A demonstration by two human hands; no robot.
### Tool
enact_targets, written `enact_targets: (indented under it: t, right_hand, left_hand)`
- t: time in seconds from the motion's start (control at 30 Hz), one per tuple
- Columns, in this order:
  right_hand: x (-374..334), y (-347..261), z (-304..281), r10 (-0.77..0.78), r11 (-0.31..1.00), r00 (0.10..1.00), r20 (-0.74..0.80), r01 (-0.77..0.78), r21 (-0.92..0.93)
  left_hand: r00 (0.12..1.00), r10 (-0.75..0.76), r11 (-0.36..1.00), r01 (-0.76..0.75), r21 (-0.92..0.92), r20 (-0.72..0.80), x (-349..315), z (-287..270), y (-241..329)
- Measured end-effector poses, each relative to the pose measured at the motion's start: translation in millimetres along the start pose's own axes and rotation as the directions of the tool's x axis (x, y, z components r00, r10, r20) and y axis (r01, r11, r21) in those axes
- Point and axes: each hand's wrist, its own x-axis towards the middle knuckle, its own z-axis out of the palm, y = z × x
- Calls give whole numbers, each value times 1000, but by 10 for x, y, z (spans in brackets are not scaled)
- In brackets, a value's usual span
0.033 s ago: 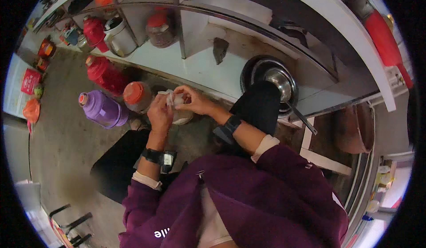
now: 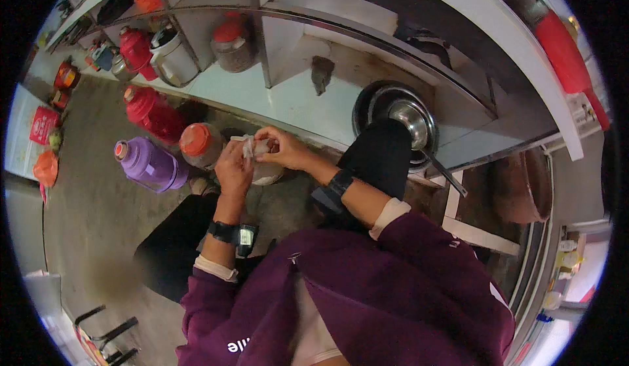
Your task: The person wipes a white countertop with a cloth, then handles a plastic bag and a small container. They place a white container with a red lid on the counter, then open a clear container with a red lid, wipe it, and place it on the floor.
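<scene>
Between my two hands is a crumpled whitish piece (image 2: 248, 146), thin like plastic film or a bag; its exact kind is hard to make out. My left hand (image 2: 233, 168) has its fingers closed on it from the left. My right hand (image 2: 285, 148) pinches it from the right, thumb and fingertips together. Just beneath sits a pale rounded container or bag (image 2: 267, 173), mostly covered by the hands. Beside my left hand stands a clear jar with an orange lid (image 2: 195, 139).
Left of the jar stand a purple thermos flask (image 2: 152, 164) and a red one (image 2: 154, 114). Shelves ahead hold a red-lidded jar (image 2: 232, 45) and a white jug (image 2: 173, 58). Dark metal bowls with a long-handled ladle (image 2: 447, 175) lie by my right knee. A brown pot (image 2: 522, 186) stands far right.
The view has shifted very slightly. Both hands keep their hold on the whitish piece, with only a tiny movement of the fingers.
</scene>
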Motion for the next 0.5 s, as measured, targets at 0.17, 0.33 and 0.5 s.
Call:
enact_targets:
  t: [0.17, 0.33, 0.5]
  right_hand:
    - [18, -46, 68, -96, 981, 987, -127, 73, -178]
    - [64, -2, 103, -151, 974, 981, -121, 126, -189]
    - [128, 201, 116, -158, 955, 982, -108, 124, -271]
  left_hand:
    - [994, 109, 994, -109, 9, 4, 34, -24, 47]
    - [990, 131, 990, -133, -47, -43, 33, 16, 31]
    - [997, 80, 988, -78, -132, 11, 13, 79, -58]
